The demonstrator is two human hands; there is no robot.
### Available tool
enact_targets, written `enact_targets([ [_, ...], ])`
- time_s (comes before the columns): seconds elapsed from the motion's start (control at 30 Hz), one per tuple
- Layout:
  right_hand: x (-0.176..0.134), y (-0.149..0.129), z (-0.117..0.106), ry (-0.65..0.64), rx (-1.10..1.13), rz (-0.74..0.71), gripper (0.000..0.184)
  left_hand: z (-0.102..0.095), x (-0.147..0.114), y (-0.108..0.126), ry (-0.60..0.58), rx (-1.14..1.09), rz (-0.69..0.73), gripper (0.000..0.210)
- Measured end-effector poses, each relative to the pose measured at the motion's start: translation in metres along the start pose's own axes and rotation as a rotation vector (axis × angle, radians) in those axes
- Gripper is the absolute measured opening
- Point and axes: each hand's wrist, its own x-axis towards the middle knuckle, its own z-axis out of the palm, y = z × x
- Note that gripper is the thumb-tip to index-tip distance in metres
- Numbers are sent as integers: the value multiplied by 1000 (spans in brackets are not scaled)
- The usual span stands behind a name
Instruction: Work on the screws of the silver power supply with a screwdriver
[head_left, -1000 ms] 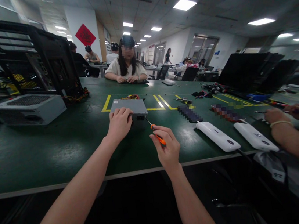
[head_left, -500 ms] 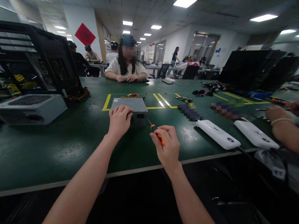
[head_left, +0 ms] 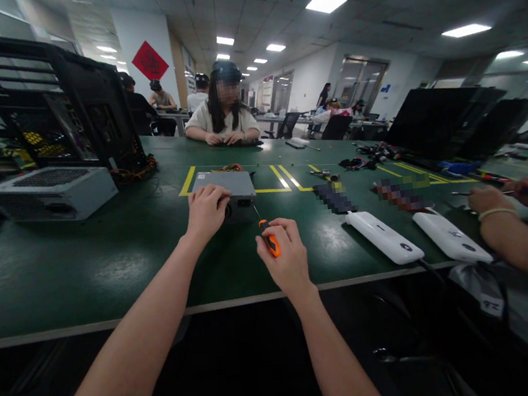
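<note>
A grey computer power supply (head_left: 238, 182) sits on the green table, its socket side facing me and a bundle of coloured wires behind it. My left hand (head_left: 207, 212) grips its near left side, fingers curled over the top edge. In my right hand (head_left: 287, 260) is an orange-and-black screwdriver (head_left: 271, 241), pinched by the handle. Its thin shaft points up and away, the tip at the lower right corner of the power supply. Whether the tip touches a screw I cannot tell.
Another power supply (head_left: 54, 191) lies left, before an open black computer case (head_left: 59, 102). On the right are two white devices (head_left: 383, 237), loose cables (head_left: 371, 158) and black monitors (head_left: 445, 123). A co-worker's hands (head_left: 493, 202) work at far right; another person (head_left: 227, 111) sits opposite.
The power supply has shifted slightly left, with my left hand on it. My right hand and the screwdriver have moved a little left too, and the handle's visible side has changed.
</note>
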Motion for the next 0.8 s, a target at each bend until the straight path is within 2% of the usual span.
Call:
enact_targets([
  [0.13, 0, -2, 5, -52, 3, -46, 18, 1, -2, 0, 7, -4, 1, 16],
  [0.27, -4, 1, 7, 81, -21, -87, 20, 1, -1, 0, 8, 0, 11, 16],
  [0.37, -5, 2, 4, 151, -36, -47, 16, 0, -1, 0, 14, -1, 10, 16],
  [0.5, -3, 0, 2, 103, -46, 11, 15, 0, -2, 1, 5, -10, 14, 18],
  [0.67, -3, -2, 6, 67, -18, -81, 28, -1, -3, 1, -15, -18, 4, 20],
  [0.8, -3, 0, 5, 93, -24, -104, 28, 0, -3, 0, -15, -19, 9, 21],
])
